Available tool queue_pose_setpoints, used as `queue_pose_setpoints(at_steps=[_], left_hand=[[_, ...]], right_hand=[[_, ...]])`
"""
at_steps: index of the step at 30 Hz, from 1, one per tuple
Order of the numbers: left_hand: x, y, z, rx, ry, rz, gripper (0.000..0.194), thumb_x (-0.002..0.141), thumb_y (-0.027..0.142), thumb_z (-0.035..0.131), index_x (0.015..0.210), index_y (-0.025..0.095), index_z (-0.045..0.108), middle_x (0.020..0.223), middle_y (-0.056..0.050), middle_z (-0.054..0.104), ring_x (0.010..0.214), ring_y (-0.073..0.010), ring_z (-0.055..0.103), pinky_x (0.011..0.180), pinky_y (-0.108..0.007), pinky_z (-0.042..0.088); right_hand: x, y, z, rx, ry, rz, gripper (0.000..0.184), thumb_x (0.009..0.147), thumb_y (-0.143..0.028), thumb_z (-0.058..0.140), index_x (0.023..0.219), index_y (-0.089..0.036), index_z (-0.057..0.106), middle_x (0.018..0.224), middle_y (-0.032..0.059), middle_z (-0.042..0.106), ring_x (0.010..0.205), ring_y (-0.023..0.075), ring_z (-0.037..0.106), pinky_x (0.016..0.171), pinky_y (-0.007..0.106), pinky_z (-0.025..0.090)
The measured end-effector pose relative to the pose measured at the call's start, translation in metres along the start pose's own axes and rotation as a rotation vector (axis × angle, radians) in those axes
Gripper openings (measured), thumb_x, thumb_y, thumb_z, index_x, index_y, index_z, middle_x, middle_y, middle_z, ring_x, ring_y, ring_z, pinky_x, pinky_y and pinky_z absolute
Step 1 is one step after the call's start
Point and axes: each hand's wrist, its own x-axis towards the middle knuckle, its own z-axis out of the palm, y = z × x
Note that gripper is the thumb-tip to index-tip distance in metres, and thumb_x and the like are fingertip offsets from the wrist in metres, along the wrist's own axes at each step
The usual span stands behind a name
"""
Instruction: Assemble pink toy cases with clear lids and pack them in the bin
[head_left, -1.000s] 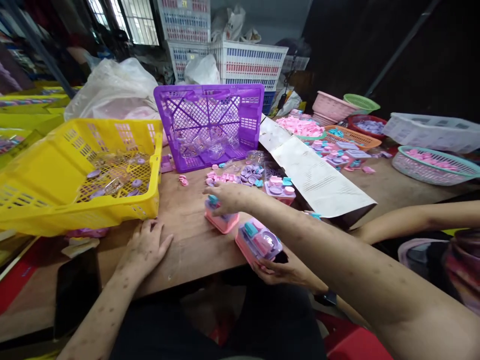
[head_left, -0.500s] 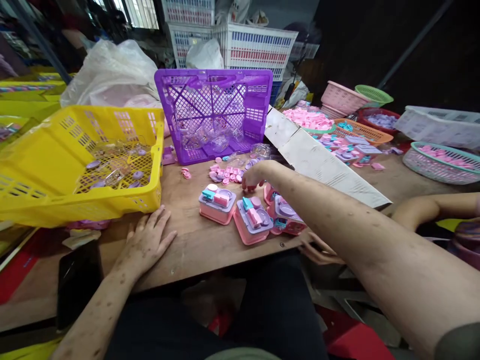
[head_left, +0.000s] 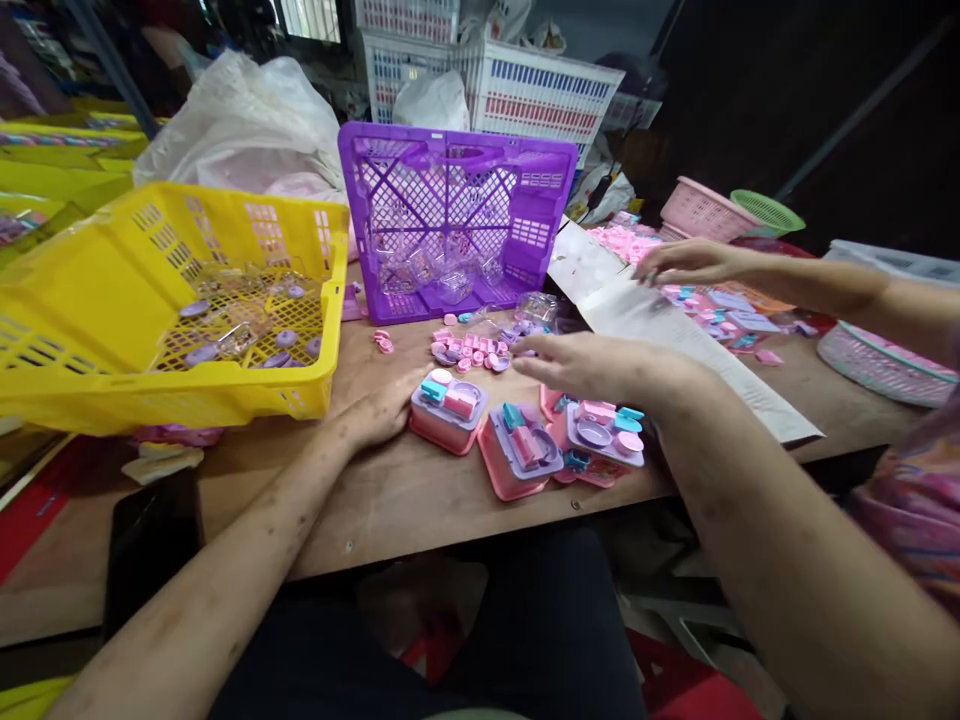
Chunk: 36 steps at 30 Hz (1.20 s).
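Observation:
Three pink toy sets with lilac tops stand near the table's front edge. My left hand (head_left: 379, 410) touches the left side of the leftmost toy set (head_left: 448, 412), fingers curled against it. My right hand (head_left: 592, 365) hovers flat, fingers stretched out and apart, above the rightmost toy set (head_left: 600, 440) and points toward a pile of small pink and lilac parts (head_left: 476, 350). The middle toy set (head_left: 521, 450) lies between them. Nothing shows in my right hand.
A tilted yellow crate (head_left: 165, 310) with loose parts sits left; a purple crate (head_left: 450, 215) stands on its side behind the pile. A white card (head_left: 675, 340) lies to the right. Another person's hand (head_left: 686, 262) reaches over pink parts. Baskets (head_left: 877, 365) line the far right.
My left hand slid right from the bare table to the leftmost toy set. My right hand drew back from the parts pile and flattened. The other person's hand rose from the table edge to the far parts.

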Motion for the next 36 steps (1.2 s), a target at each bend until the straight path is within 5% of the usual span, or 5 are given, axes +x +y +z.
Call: queue_pose_setpoints(at_steps=[7,13,20,27,36], left_hand=[[-0.007,0.021,0.019,-0.146,0.417,-0.201,0.055,0.109,0.042,0.034,0.157,0.016,0.046,0.148,-0.023,0.064,0.134,-0.0324,0.071,0.115,-0.060,0.060],[-0.046,0.070,0.090,0.017,0.522,-0.279,0.122,0.073,0.050,0.094,0.169,0.017,0.026,0.161,-0.025,0.048,0.156,-0.0459,0.048,0.130,-0.067,0.042],[0.008,0.073,0.086,-0.005,0.629,-0.334,0.105,0.072,0.043,0.098,0.153,0.018,0.037,0.150,-0.023,0.053,0.150,-0.0453,0.052,0.126,-0.065,0.045],[-0.080,0.081,0.033,-0.128,0.356,-0.151,0.110,0.074,0.049,0.098,0.158,0.024,0.032,0.149,-0.014,0.061,0.138,-0.0343,0.066,0.123,-0.057,0.053],[-0.150,0.066,0.033,-0.257,0.293,-0.220,0.112,0.077,0.042,0.098,0.168,0.029,0.034,0.161,-0.013,0.058,0.148,-0.0384,0.060,0.131,-0.061,0.047]], right_hand=[[-0.103,-0.013,0.115,0.148,0.447,-0.115,0.107,0.085,-0.033,0.092,0.175,-0.040,0.034,0.175,0.0142,0.039,0.163,0.0431,0.040,0.129,0.063,0.046],[-0.086,-0.003,0.164,0.188,0.538,-0.102,0.086,0.094,-0.012,0.074,0.170,-0.039,0.045,0.170,0.0127,0.043,0.159,0.0359,0.048,0.130,0.057,0.048],[-0.059,-0.002,0.170,0.151,0.660,-0.079,0.075,0.098,-0.016,0.067,0.170,-0.026,0.046,0.171,0.0190,0.043,0.160,0.0399,0.045,0.132,0.062,0.044],[-0.058,-0.007,0.169,0.153,0.718,-0.137,0.072,0.098,-0.019,0.064,0.167,-0.030,0.045,0.170,0.0177,0.044,0.159,0.0410,0.046,0.129,0.068,0.045],[0.028,-0.078,0.049,0.031,0.392,-0.270,0.027,0.110,-0.030,0.058,0.126,-0.022,0.078,0.121,0.0114,0.079,0.110,0.0290,0.076,0.105,0.044,0.060]])
